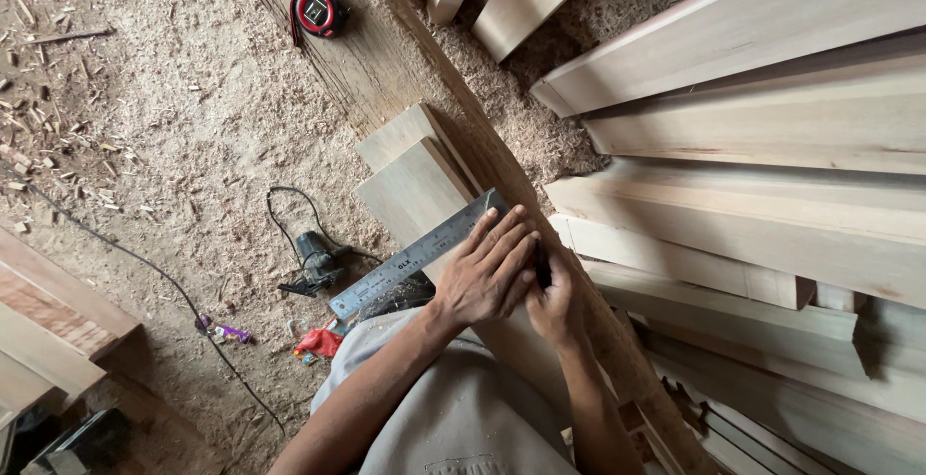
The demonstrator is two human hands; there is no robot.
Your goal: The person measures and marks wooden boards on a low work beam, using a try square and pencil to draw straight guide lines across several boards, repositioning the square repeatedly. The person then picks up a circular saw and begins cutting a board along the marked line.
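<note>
Head view shows marking-out under way: the left hand [485, 272] presses flat, fingers spread, on a steel square [417, 255] lying across a pale wooden board [415, 190], while the right hand [553, 303] pinches a dark pencil [542, 265] against the blade's edge. Next, I judge, the square needs holding steady for a straight stroke.

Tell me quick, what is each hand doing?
Left hand: open, pressed flat on the metal ruler lying on the board.
Right hand: closed around a dark pencil.
</note>
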